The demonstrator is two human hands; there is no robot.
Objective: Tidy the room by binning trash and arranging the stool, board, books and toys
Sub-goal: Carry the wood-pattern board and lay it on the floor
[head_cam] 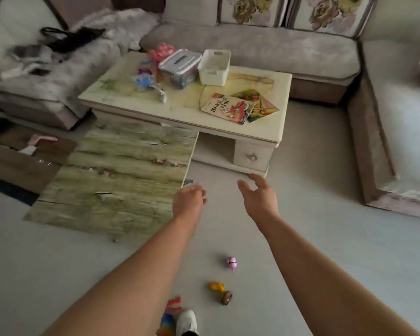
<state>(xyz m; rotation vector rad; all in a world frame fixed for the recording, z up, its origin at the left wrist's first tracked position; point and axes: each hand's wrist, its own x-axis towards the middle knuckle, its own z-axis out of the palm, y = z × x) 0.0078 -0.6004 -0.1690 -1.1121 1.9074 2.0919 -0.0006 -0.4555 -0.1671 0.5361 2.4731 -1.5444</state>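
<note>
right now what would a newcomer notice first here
The green wood-print board propped against the coffee table, with the left hand at its near corner and the right hand open beside it. Then the toys loose on the floor below the hands: a pink toy, a yellow toy and a brown ring-shaped toy.

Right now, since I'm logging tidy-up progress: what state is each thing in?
board, leaning against the table
left hand, curled at board corner, grip unclear
right hand, open, empty
drawer, shut
grey box, lid on
white basket, upright
books, closed, overlapping on table
pink toy, on the floor
</note>
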